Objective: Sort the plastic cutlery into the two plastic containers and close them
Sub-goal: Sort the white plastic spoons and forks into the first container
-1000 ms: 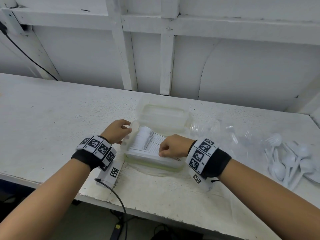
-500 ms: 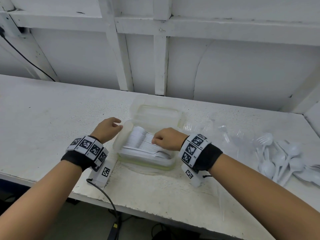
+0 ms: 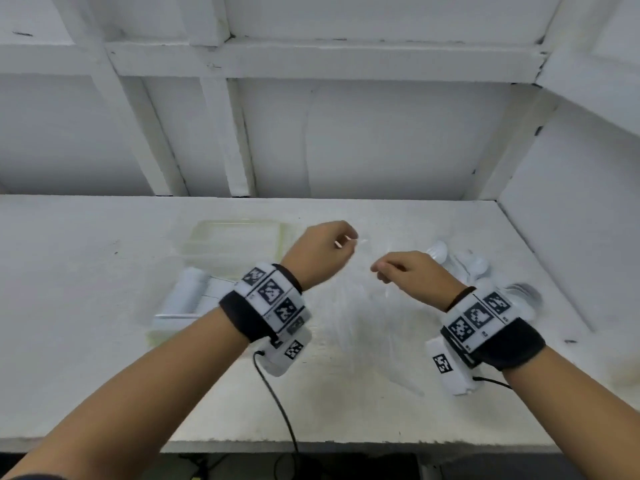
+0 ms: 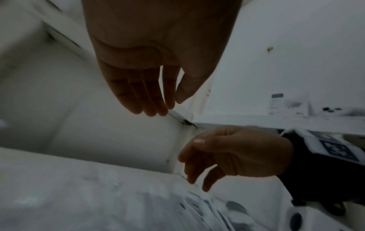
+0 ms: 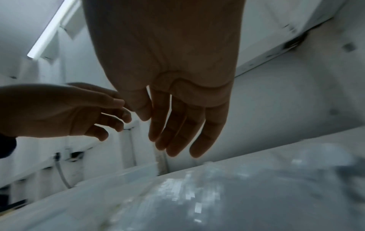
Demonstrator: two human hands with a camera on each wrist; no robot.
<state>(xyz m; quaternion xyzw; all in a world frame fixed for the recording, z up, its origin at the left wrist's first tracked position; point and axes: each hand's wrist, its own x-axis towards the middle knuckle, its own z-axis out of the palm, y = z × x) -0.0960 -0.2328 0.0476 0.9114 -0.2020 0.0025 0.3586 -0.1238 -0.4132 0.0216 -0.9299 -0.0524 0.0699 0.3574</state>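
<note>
Where readable, only wristband markers [image 3: 273,292].

Both hands, the left [image 3: 320,252] and the right [image 3: 414,277], hover above the white surface [image 3: 86,323] over a crinkled sheet of clear plastic [image 3: 363,323] that covers the middle stretch. To the left, an open clear container [image 3: 221,258] packed with white cutlery blocks the way; to the right, a loose pile of white plastic spoons [image 3: 467,265] lies close beside the right hand. The back wall [image 3: 381,150] and a side panel [image 3: 571,220] close the far right corner. The surface's left stretch and front edge lie bare.
</note>
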